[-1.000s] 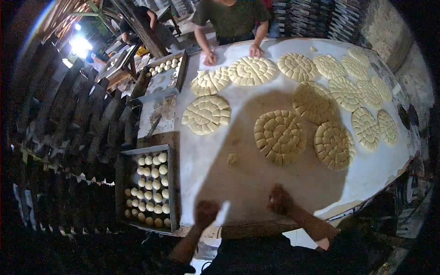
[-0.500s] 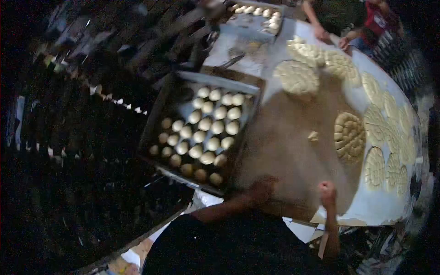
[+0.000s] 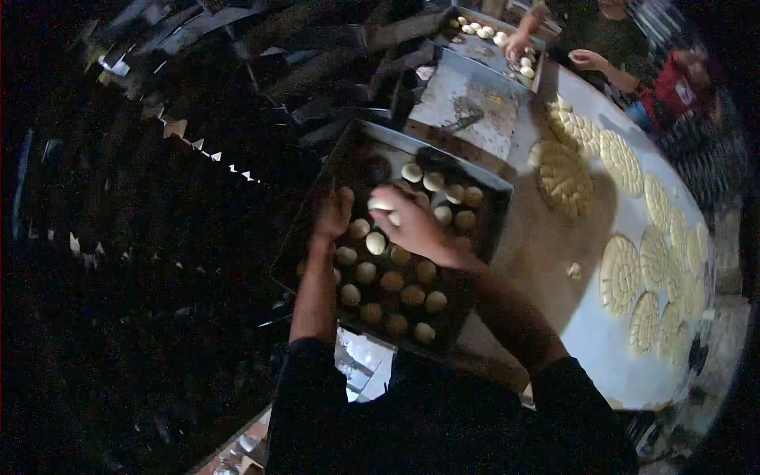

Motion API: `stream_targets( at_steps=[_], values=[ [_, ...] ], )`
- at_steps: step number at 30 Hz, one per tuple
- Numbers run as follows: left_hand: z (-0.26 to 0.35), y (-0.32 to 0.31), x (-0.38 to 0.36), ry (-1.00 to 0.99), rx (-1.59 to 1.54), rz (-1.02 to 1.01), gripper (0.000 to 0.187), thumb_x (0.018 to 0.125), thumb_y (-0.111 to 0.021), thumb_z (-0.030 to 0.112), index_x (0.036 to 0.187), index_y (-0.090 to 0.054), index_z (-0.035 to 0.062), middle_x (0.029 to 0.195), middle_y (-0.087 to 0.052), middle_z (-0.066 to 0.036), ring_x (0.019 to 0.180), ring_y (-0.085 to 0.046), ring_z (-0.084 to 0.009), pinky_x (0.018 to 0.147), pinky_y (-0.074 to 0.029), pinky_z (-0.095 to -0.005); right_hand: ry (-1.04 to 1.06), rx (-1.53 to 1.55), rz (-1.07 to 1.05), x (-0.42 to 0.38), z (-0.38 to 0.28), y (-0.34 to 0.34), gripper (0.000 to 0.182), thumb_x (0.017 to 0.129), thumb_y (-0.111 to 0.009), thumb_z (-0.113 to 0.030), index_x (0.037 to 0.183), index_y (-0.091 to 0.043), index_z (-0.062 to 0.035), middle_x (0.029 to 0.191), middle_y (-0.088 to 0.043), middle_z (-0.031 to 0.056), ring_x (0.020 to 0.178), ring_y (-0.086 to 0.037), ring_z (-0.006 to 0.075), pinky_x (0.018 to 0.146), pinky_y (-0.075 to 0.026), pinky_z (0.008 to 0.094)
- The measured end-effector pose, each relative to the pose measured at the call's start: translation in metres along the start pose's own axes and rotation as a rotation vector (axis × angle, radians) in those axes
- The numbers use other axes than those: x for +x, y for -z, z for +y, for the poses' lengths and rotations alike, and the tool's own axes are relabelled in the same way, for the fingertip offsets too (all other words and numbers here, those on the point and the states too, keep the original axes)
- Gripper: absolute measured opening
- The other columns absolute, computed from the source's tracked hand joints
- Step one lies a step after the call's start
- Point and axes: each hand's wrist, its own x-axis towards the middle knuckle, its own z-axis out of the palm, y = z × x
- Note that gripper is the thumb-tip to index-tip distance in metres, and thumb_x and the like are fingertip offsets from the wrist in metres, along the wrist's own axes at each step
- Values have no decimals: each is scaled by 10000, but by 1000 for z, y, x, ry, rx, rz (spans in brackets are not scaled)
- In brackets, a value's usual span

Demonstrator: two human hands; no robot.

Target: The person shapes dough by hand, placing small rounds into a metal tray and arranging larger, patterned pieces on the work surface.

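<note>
Dough balls (image 3: 375,243) seemed to me light & soft, prob. a bit sticky, easy to dent; best hold was w/ fingertips round the sides, w/o squeezing. They looked pale, smooth, roundish, approx. same size, in loose rows inside the metal tray (image 3: 443,155) beside the table (image 3: 602,372). R hand (image 3: 409,227) had its fingers bent round a ball, maybe two; L hand (image 3: 336,212) was dim near tray's left side, its grip I couldn't tell.

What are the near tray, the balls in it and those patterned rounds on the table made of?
Tray: probably metal, dull grey; its thin, straight rim catches light.
Balls: apparently dough, pale, smooth and matte, with soft, rounded shapes.
Rounds: likely dough too; pale and matte, with grooves across puffy-looking tops.
</note>
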Motion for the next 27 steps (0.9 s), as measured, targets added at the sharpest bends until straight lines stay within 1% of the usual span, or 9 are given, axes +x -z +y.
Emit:
stream_targets(
  at_steps=[2, 5, 8, 9, 13, 18, 20, 23, 27],
  values=[
    [21, 24, 6, 187, -37, -11, 440, 929, -553, 272, 1264, -502, -9, 1196, -568, -279, 1046, -567, -454, 936, -444, -495, -74, -428, -287, 22, 19, -23, 359, 889, -655, -227, 1196, -574, -59, 1191, -587, 161, 1162, -533, 361, 951, -456, 487],
    [106, 87, 41, 590, -268, -59, 484, 854, -647, 166, 1273, -494, -22, 1195, -561, -274, 1059, -548, -445, 932, -445, -486, -35, -379, -142, -33, 43, -30, 416, 874, -660, -229, 1253, -567, -84, 1205, -581, 179, 1156, -525, 367, 942, -454, 483],
    [201, 80, 56, 332, -40, -35, 626, 748, -724, 87, 1322, -490, 0, 1154, -612, -210, 1054, -598, -363, 895, -499, -435, 256, -233, 216, -108, 62, 49, 208, 871, -651, -195, 1005, -610, -41, 993, -645, 152, 923, -613, 325, 807, -477, 445],
    [242, 63, 51, 474, -186, -221, 612, 723, -761, 124, 1275, -529, 1, 1112, -611, -181, 1045, -594, -327, 868, -507, -432, 123, -389, 353, -135, 42, 87, 176, 883, -632, -200, 932, -600, -34, 930, -638, 145, 874, -610, 308, 783, -474, 428],
    [379, -46, 63, 49, -751, -631, 428, 833, -696, 225, 1195, -593, 21, 1060, -643, -149, 937, -631, -255, 816, -527, -392, -269, -744, 657, -267, 64, 185, 213, 911, -583, -202, 820, -578, -9, 796, -590, 142, 756, -577, 297, 701, -468, 399],
    [368, -270, 128, 374, -398, -702, 482, 914, -553, 461, 1130, -668, 47, 981, -682, -154, 900, -647, -243, 744, -516, -394, -424, -774, 641, -438, 98, 228, 288, 941, -558, -249, 798, -546, 0, 729, -541, 152, 692, -544, 307, 633, -458, 400],
    [377, -288, 170, 497, -87, -721, 612, 981, -392, 571, 1173, -668, 60, 1054, -688, -199, 989, -634, -263, 772, -489, -411, -488, -764, 706, -494, 77, 242, 273, 942, -568, -250, 816, -551, -8, 722, -537, 158, 689, -546, 312, 637, -458, 401],
    [395, -324, 187, 627, 74, -608, 660, 846, -595, 638, 1050, -701, 19, 934, -693, -157, 862, -656, -249, 744, -522, -371, -640, -595, 759, -541, 69, 255, 199, 902, -610, -202, 833, -573, -19, 730, -547, 148, 696, -553, 315, 641, -459, 411],
    [376, -380, 171, 920, -144, -388, 663, 828, -617, 622, 1114, -625, 24, 994, -675, -187, 851, -642, -269, 743, -519, -386, -477, -569, 943, -534, 74, 264, 195, 873, -615, -211, 824, -585, -24, 723, -547, 135, 676, -554, 305, 637, -457, 410]
  ],
)
